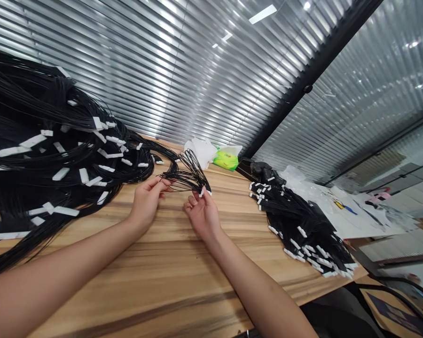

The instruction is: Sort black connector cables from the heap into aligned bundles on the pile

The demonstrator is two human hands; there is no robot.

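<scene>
1. Black wires (188,177): small bunch, spanned between both hands above the wooden table (211,277), which keeps the strands taut.
2. Left hand (148,202): curled narrowly around strands. Right hand (201,216): narrow pinch near white connectors (201,191).
3. Left heap (56,159), right heap (299,230): set well apart, seemingly keeping bundles separate.
</scene>
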